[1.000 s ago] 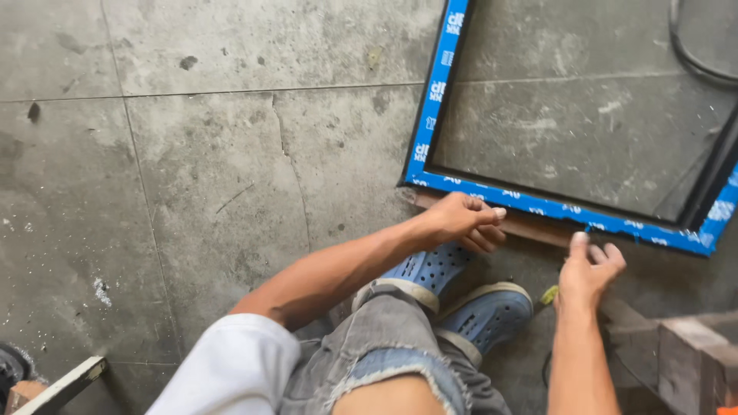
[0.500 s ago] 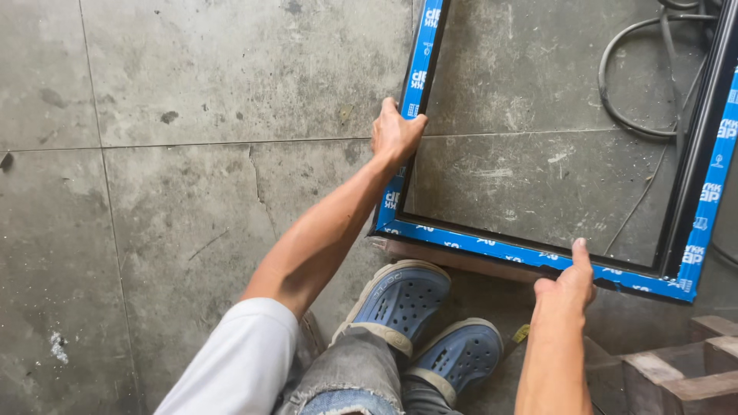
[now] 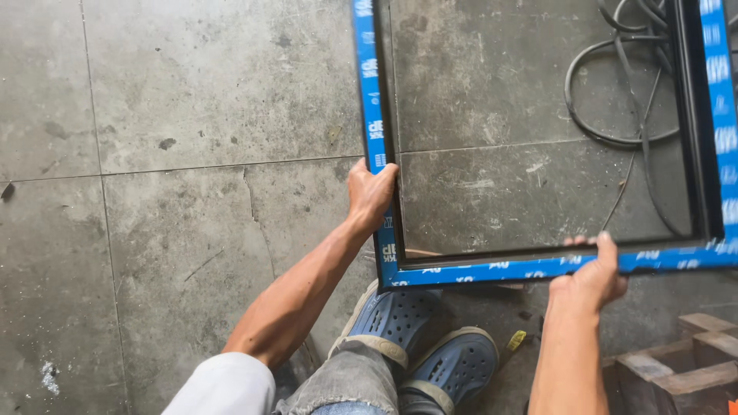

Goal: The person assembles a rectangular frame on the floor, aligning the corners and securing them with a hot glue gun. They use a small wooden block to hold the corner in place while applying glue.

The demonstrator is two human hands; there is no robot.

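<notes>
Two hands grip one rectangular black metal frame with blue protective tape (image 3: 538, 269). Left hand (image 3: 370, 192) wraps its left side rail; right hand (image 3: 593, 273) clamps the near bottom rail. Frame sits raised over the grey tiled floor (image 3: 192, 154), near corner above the blue perforated clogs (image 3: 430, 346). Frame looks assembled and tape is on. Black cable (image 3: 615, 115) and wooden blocks (image 3: 676, 369) lie nearby.

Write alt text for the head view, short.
A person's two bare hands grip a blue-taped dark window frame over a grey tiled floor: left hand on its side rail, right hand on its bottom rail. Blue clogs show below; black cable lies beyond.
</notes>
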